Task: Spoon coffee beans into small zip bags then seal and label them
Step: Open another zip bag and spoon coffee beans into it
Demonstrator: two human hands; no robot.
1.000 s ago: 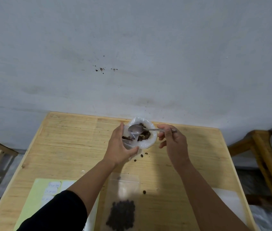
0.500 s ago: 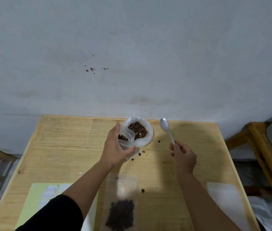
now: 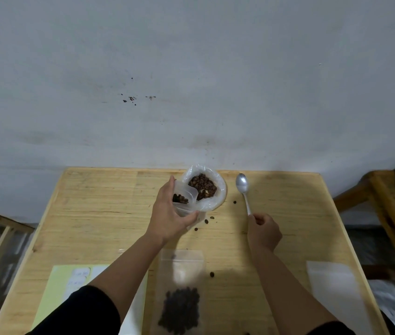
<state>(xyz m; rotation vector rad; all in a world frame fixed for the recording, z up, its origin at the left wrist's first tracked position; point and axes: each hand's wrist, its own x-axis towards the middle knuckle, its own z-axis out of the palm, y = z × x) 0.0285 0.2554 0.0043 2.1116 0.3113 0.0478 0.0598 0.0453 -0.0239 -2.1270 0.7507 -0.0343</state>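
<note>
1. Since a moment ago, the right hand has lowered the spoon onto the table, fingers still pinching its handle end.
2. Left hand grips the small bag, mouth open, touching the bean pouch.
3. Spoon's length runs away from the person, bowl far, just right of the pouch; sealing likely comes next.

Left hand: curled around a small zip bag, held raised.
Right hand: closed on a spoon handle, arm extended forward.
</note>
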